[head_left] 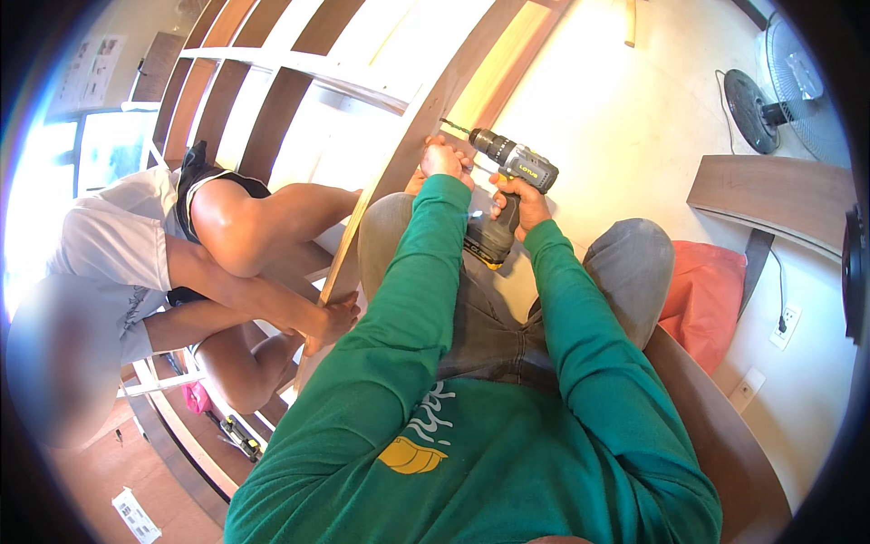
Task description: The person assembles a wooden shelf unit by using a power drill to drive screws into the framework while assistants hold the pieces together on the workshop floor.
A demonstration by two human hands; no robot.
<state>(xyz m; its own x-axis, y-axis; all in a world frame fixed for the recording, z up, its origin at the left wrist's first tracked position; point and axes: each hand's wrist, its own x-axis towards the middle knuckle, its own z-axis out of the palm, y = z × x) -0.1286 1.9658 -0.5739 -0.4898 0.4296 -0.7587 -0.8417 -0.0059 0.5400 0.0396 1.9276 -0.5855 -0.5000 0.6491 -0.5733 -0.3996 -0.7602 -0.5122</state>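
My right hand [521, 201] is wrapped round the grip of a cordless drill [528, 170], grey and black with a battery at its base. A long spiral bit [456, 126] sticks out of the chuck, pointing up and left toward a wooden board [426, 113] of the slatted frame. Just below the bit, my left hand [446, 161] is closed beside that board. Its fingers are curled, and what they hold, if anything, is hidden. Farther down the same board, a co-worker's hand [337, 319] rests on the edge.
A co-worker in a white shirt [118, 208] crouches on the left against the wooden frame [281, 113]. On the right are a fan [793, 95], a brown curved panel [770, 199], a red-orange cloth [702, 295] and a wall socket [786, 325]. Another tool [240, 437] lies at lower left.
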